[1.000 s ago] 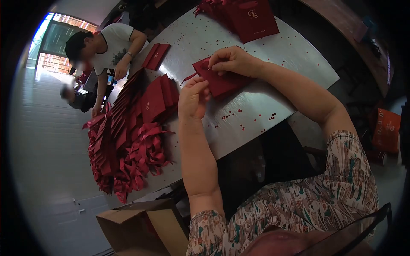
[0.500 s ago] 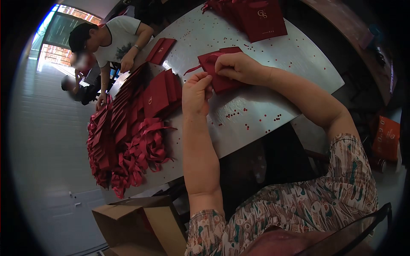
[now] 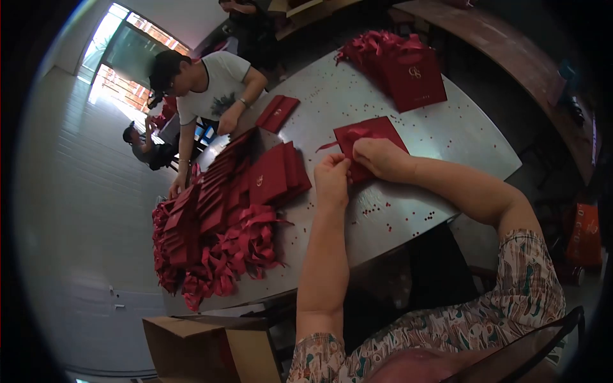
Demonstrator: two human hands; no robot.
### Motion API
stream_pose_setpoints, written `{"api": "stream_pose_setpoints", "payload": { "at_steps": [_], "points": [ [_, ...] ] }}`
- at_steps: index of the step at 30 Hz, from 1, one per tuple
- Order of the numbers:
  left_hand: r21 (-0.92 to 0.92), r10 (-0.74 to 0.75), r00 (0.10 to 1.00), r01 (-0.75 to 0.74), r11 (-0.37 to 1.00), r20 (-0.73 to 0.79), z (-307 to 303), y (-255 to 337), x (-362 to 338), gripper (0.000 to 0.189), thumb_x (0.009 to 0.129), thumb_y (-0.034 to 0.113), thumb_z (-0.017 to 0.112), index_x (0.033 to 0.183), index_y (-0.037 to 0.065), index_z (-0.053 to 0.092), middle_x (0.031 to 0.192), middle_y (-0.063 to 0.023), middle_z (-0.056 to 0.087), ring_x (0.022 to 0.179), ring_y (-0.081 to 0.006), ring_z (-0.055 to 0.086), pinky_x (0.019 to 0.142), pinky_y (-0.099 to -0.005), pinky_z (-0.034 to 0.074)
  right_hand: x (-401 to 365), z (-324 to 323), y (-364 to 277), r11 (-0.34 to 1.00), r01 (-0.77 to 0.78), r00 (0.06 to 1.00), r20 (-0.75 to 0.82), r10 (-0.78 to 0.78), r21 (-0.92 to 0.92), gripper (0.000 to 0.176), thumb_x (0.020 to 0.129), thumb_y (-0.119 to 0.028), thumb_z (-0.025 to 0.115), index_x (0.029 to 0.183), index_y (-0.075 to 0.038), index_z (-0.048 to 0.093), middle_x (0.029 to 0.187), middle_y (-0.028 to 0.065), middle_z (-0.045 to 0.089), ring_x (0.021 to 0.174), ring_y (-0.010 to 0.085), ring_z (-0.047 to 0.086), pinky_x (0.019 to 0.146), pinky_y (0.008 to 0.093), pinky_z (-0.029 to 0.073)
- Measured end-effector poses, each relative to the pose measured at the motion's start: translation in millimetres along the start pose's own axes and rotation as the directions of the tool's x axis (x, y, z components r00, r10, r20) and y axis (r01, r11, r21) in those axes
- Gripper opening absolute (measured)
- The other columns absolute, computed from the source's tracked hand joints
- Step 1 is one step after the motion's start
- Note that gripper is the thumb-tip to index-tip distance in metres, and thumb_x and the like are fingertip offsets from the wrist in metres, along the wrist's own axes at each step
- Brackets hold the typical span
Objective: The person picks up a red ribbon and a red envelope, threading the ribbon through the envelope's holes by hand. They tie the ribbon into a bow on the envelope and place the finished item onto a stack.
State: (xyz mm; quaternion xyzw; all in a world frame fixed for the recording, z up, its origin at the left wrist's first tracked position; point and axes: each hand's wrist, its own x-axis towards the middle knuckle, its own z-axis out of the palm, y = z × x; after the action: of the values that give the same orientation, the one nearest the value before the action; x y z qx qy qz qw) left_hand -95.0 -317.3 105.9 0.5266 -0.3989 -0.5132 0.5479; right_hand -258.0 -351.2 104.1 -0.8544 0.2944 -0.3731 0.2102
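Note:
A dark red paper gift bag (image 3: 391,129) lies flat on the metal table under my hands. A red ribbon (image 3: 357,133) runs across it, and one loose end sticks out to the left. My right hand (image 3: 385,159) is closed over the bag, its fingertips pinching at the ribbon. Beside the bag's left edge, my left hand (image 3: 332,179) is closed in a pinch with thumb and forefinger together. Whatever sits between those fingers is too small to make out. The two hands are close together but apart.
Stacked red bags (image 3: 268,179) and a heap of ribbon handles (image 3: 233,249) cover the table's left side. More bags (image 3: 418,80) stand at the far edge. Small red dots dot the metal table (image 3: 313,83). A co-worker (image 3: 217,83) reaches into the pile. A cardboard box (image 3: 249,351) stands below.
The whole view has shifted, so the table and hands appear lower and farther right. Both hands stay closed at the same bag, with little change in their grip.

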Motion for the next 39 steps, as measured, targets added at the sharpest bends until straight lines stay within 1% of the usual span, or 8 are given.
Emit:
{"api": "stream_pose_setpoints", "payload": {
  "at_steps": [5, 10, 17, 21, 25, 30, 32, 39],
  "points": [
    [0.094, 0.082, 0.996, -0.079, 0.993, -0.034, 8.3, -6.1, -0.8, 0.004, 0.086, 0.001, 0.060, 0.089, 0.004, 0.059, 0.069, 0.0003, 0.056, 0.054, -0.0070, 0.050, 0.045, -0.0213, 0.039, -4.3, 3.2, -6.0, 0.967, 0.081, 0.994, 0.085, -0.062, -0.240, 0.016, 0.081, -0.007, 0.055, 0.095, -0.002, 0.051, 0.096, 0.0182, 0.060, 0.088, 0.0392, 0.061, 0.076, 0.0459, 0.049],
    [0.107, 0.093, 0.995, -0.088, 0.990, -0.042, 8.3, -3.3, -3.9, 0.004, 0.086, 0.001, 0.059, 0.089, 0.004, 0.058, 0.069, 0.0000, 0.056, 0.052, -0.0068, 0.049, 0.046, -0.0218, 0.039, -0.9, 3.5, 0.7, 0.997, -0.080, 0.997, -0.021, 0.080, 0.004, 0.007, 0.086, -0.008, 0.057, 0.086, -0.002, 0.053, 0.086, 0.0182, 0.059, 0.083, 0.0381, 0.059, 0.072, 0.0434, 0.046],
    [0.138, -0.058, 0.997, 0.064, 0.988, -0.045, 6.1, -3.2, 1.7, 0.009, 0.083, -0.001, 0.059, 0.088, 0.006, 0.056, 0.066, -0.0012, 0.055, 0.048, -0.0094, 0.048, 0.040, -0.0235, 0.035, 0.9, -2.0, 13.2, 0.999, 0.048, 0.999, -0.025, -0.049, -0.014, 0.007, 0.085, -0.013, 0.060, 0.084, -0.005, 0.061, 0.086, 0.0165, 0.061, 0.083, 0.0365, 0.060, 0.073, 0.0424, 0.048],
    [-0.192, -0.190, 0.982, 0.189, 0.963, 0.013, -10.7, -2.0, 9.4, 0.014, 0.078, -0.003, 0.062, 0.086, 0.007, 0.055, 0.065, 0.0001, 0.053, 0.048, -0.0092, 0.047, 0.039, -0.0226, 0.030, 2.0, -18.6, 10.0, 0.996, 0.050, 0.994, -0.095, -0.058, -0.080, 0.007, 0.082, -0.012, 0.066, 0.086, -0.006, 0.064, 0.087, 0.0129, 0.060, 0.083, 0.0326, 0.061, 0.072, 0.0390, 0.049],
    [-0.401, -0.152, 0.988, 0.143, 0.905, 0.008, -16.1, 8.5, 9.5, 0.019, 0.078, -0.003, 0.064, 0.089, 0.007, 0.053, 0.069, -0.0004, 0.054, 0.050, -0.0093, 0.048, 0.040, -0.0232, 0.029, 5.4, -28.9, 9.7, 0.992, 0.028, 0.989, -0.138, -0.046, -0.126, 0.009, 0.082, -0.006, 0.067, 0.089, -0.004, 0.063, 0.085, 0.0120, 0.060, 0.080, 0.0282, 0.061, 0.071, 0.0350, 0.049],
    [-0.405, -0.169, 0.985, 0.149, 0.902, -0.014, -6.9, 17.7, 0.6, 0.023, 0.077, -0.007, 0.061, 0.082, 0.012, 0.049, 0.069, 0.0028, 0.049, 0.052, -0.0075, 0.045, 0.041, -0.0218, 0.028, 7.2, -25.4, -6.5, 0.994, -0.038, 0.992, -0.112, 0.050, 0.102, 0.007, 0.084, -0.004, 0.065, 0.089, -0.002, 0.060, 0.082, 0.0109, 0.060, 0.076, 0.0228, 0.059, 0.069, 0.0311, 0.047],
    [-0.409, -0.121, 0.992, 0.120, 0.905, 0.022, -9.6, 12.4, 2.4, 0.022, 0.077, -0.004, 0.063, 0.091, 0.007, 0.051, 0.069, -0.0005, 0.053, 0.052, -0.0098, 0.048, 0.042, -0.0233, 0.032, 6.5, -22.1, -7.4, 0.991, -0.047, 0.993, -0.098, 0.060, 0.128, 0.006, 0.085, -0.003, 0.065, 0.089, -0.001, 0.060, 0.082, 0.0104, 0.060, 0.075, 0.0208, 0.059, 0.069, 0.0298, 0.047],
    [-0.417, -0.119, 0.991, 0.133, 0.899, 0.059, -4.1, 12.4, -0.8, 0.022, 0.078, -0.003, 0.063, 0.095, 0.004, 0.051, 0.072, -0.0009, 0.053, 0.054, -0.0098, 0.048, 0.045, -0.0238, 0.035, 6.8, -12.9, -8.4, 0.960, -0.027, 0.994, -0.096, 0.055, 0.278, 0.008, 0.085, -0.007, 0.064, 0.087, -0.001, 0.060, 0.077, 0.0122, 0.061, 0.069, 0.0225, 0.059, 0.065, 0.0323, 0.046]
  ]
}}
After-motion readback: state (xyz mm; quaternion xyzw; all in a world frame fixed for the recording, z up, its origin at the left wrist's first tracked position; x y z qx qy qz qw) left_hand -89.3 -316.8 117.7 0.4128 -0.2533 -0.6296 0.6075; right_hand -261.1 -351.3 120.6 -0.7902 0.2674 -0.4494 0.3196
